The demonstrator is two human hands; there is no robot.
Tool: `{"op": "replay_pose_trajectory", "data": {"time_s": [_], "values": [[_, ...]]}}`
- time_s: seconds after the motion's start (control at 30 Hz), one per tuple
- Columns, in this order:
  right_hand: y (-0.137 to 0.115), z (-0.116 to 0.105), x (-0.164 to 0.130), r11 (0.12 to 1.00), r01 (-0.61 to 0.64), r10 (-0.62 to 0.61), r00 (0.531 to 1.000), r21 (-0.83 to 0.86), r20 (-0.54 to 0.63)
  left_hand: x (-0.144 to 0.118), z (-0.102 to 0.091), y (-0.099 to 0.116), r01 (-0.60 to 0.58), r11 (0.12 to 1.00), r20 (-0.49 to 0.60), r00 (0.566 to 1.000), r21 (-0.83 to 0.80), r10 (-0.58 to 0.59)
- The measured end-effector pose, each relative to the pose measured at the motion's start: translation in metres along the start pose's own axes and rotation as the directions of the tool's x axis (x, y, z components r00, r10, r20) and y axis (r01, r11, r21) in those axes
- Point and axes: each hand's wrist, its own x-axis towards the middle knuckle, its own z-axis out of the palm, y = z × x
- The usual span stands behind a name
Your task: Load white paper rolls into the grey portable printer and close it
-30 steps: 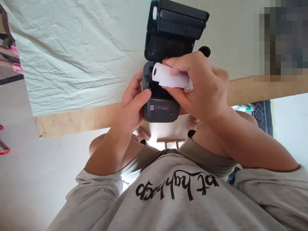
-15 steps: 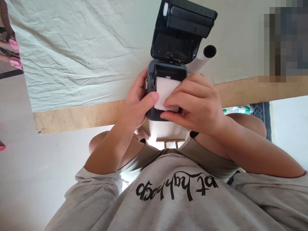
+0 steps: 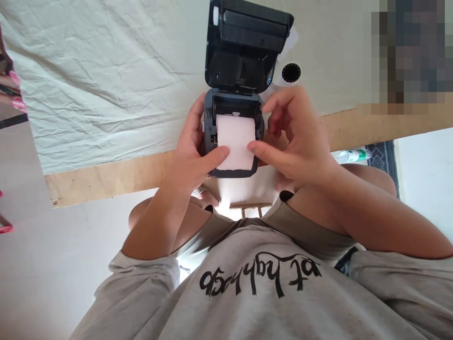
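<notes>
A black portable thermal printer is held just over the table's near edge, its hinged lid swung up and back. Inside its bay sits a white paper roll, the loose end lying toward me over the front lip. My left hand grips the printer's left side, with the thumb resting on the paper's left edge. On the other side, the thumb of my right hand touches the paper's right edge. Its fingers are bent and spread apart beside the printer's right wall, holding nothing.
Behind the printer lies a white roll with a dark core on the pale cloth. The table's bare wooden edge runs across in front of me. A clear and green bottle lies below it at the right, by a dark patterned mat.
My right hand has released its pinch on the paper and opened out to the right. The paper now lies flatter and straighter in the bay. The printer appears slightly further left.
</notes>
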Motion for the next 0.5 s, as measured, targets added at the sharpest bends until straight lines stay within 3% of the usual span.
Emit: {"op": "replay_pose_trajectory", "data": {"time_s": [0.13, 0.2, 0.33, 0.43, 0.5], "values": [[-0.003, -0.005, 0.001, 0.999, 0.017, -0.007, 0.977, 0.047, -0.214, 0.001, -0.002, 0.0, -0.011, 0.999, 0.021, 1.0, 0.04, 0.01], [-0.008, -0.01, 0.003, 0.997, 0.071, -0.06, 0.963, 0.031, -0.263, 0.001, -0.004, -0.001, -0.026, 0.998, 0.053, 0.998, 0.049, 0.024], [-0.015, -0.018, 0.004, 0.979, 0.105, -0.076, 0.983, 0.174, -0.165, -0.001, -0.006, 0.0, -0.087, 0.993, 0.12, 0.99, 0.079, 0.077], [-0.015, -0.017, 0.003, 0.945, 0.087, -0.039, 0.987, 0.315, -0.153, 0.0, -0.009, -0.006, -0.083, 0.991, 0.078, 0.994, 0.106, 0.075], [-0.014, -0.014, 0.002, 0.941, 0.075, -0.021, 0.986, 0.331, -0.163, 0.005, -0.014, -0.015, -0.142, 0.986, 0.066, 0.988, 0.088, 0.136]]}}
